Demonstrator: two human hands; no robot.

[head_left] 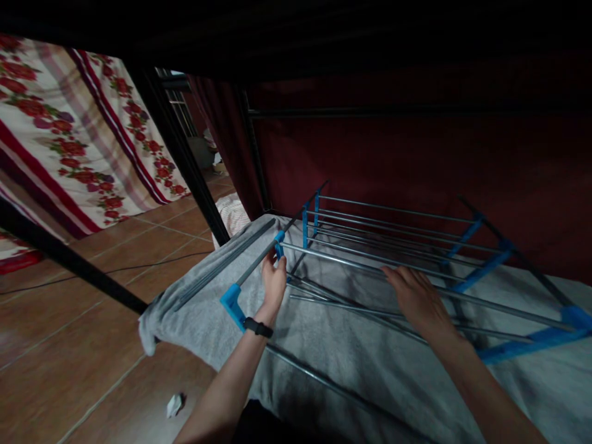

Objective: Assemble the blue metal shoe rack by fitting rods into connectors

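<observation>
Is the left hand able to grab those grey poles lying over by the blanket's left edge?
Probably yes: the grey poles lie uncovered on the blanket, near the left hand, though the side bar with blue connectors runs between them.

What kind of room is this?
Probably a bedroom, maybe with a bunk bed. A grey blanket is spread over what looks like a bed, a black post stands beside it, and a dark frame stretches overhead, like the underside of an upper bunk.
</observation>
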